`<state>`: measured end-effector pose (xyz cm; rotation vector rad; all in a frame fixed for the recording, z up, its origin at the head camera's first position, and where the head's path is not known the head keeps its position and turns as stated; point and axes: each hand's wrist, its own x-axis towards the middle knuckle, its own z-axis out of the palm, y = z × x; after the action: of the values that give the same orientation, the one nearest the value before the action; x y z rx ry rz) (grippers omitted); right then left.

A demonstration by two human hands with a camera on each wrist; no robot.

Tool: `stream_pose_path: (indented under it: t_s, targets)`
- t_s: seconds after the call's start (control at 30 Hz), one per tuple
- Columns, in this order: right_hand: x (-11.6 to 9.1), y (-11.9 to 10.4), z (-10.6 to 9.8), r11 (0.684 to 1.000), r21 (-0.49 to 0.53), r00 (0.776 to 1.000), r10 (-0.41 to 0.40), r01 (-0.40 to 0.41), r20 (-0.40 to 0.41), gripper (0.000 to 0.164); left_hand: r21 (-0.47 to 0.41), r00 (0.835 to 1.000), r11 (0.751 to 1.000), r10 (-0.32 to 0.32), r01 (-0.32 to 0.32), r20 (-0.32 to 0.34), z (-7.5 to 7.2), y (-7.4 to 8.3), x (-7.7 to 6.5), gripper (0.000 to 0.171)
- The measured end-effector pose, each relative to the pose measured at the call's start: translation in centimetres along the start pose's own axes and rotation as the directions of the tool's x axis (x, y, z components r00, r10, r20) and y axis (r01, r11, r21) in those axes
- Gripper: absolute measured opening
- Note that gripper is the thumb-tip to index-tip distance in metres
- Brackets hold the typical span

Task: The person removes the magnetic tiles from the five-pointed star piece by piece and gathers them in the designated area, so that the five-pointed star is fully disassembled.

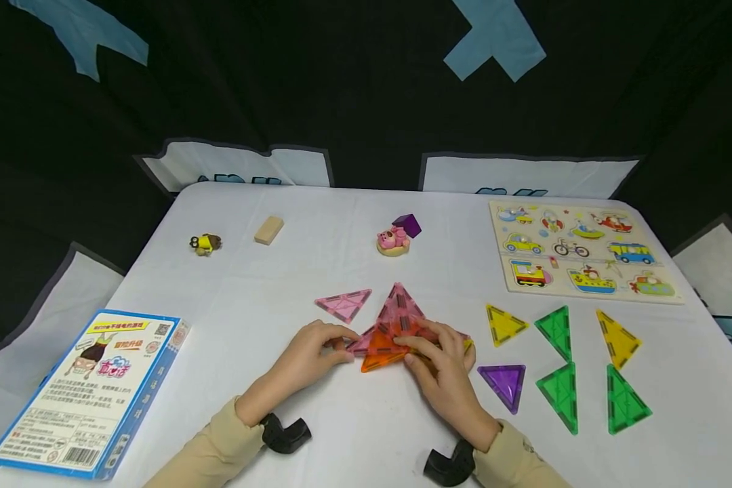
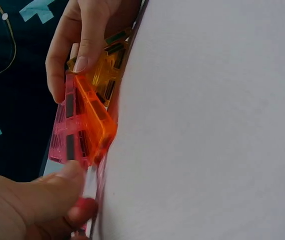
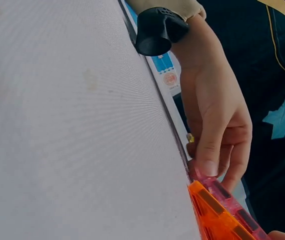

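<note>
In the head view, a low build of translucent triangular magnetic tiles stands mid-table, with a pink tile [image 1: 397, 306] pointing away and an orange tile [image 1: 379, 358] leaning at the front. My left hand [image 1: 314, 351] pinches its left pink corner between thumb and fingers. The right hand [image 1: 444, 362] holds the build's right side, fingers over the top and thumb at the front. A yellow-orange tile [image 2: 105, 75] shows beneath that hand in the left wrist view. Beside the build lies a loose pink triangle [image 1: 344, 305]. My right palm hides part of the build.
On the right lie a purple triangle [image 1: 505, 386], yellow triangles [image 1: 505, 324] and several green triangles [image 1: 556, 332]. Behind them is a picture puzzle board [image 1: 585, 247]. A blue-edged box [image 1: 88, 393] lies left. Farther back are a bee toy [image 1: 206, 244], wooden block [image 1: 269, 230], pink figurine [image 1: 393, 241] and purple block [image 1: 408, 224].
</note>
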<state>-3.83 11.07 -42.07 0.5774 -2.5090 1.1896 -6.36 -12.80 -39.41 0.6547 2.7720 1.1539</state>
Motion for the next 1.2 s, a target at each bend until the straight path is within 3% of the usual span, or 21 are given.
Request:
stream_pose_path:
  t_s: [0.13, 0.33, 0.47, 0.57, 0.7, 0.8, 0.97, 1.07, 1.2]
  targets:
    - [-0.1, 0.0, -0.1, 1.0, 0.003, 1.0, 0.026, -0.026, -0.004, 0.026, -0.152, 1.0, 0.988, -0.019, 0.02, 0.006, 0.3, -0.4, 0.1, 0.011]
    - [0.0, 0.0, 0.0, 0.999, 0.014, 0.999, 0.031, -0.03, -0.03, 0.026, -0.27, 0.999, 0.962, 0.032, -0.03, 0.005, 0.5, -1.3, 0.0, 0.012]
    - [0.1, -0.1, 0.0, 0.999, 0.024, 0.999, 0.032, -0.031, -0.032, 0.025, -0.298, 0.998, 0.953, 0.048, -0.057, -0.036, 0.5, -1.8, 0.0, 0.012]
    - [0.2, -0.2, 0.1, 0.999, 0.033, 0.999, 0.031, -0.03, -0.032, 0.025, -0.311, 0.992, 0.944, 0.09, -0.112, -0.085, 0.4, -1.7, -0.1, 0.013]
    - [0.1, -0.1, -0.1, 0.999, 0.045, 0.999, 0.026, -0.024, -0.042, 0.025, -0.307, 0.977, 0.93, 0.166, -0.2, -0.133, -0.4, -0.2, 0.0, 0.012]
    - [0.0, 0.1, -0.4, 0.999, 0.044, 0.998, 0.034, -0.032, -0.055, 0.025, -0.346, 0.977, 0.915, 0.171, -0.206, -0.13, -1.0, 0.3, 0.1, 0.011]
    - [0.0, 0.2, -0.4, 0.997, 0.03, 0.996, 0.067, -0.066, -0.066, 0.022, -0.364, 0.986, 0.919, 0.107, -0.148, -0.131, -2.3, -1.9, -0.1, 0.012]
    - [0.1, 0.2, -0.2, 0.997, 0.032, 0.995, 0.074, -0.072, -0.068, 0.021, -0.279, 0.991, 0.956, 0.056, -0.088, -0.12, -4.3, -3.3, -0.7, 0.012]
    - [0.1, 0.0, -0.1, 0.997, 0.039, 0.995, 0.071, -0.069, -0.071, 0.022, -0.184, 0.999, 0.983, -0.009, 0.001, -0.044, -6.7, -5.0, -1.7, 0.011]
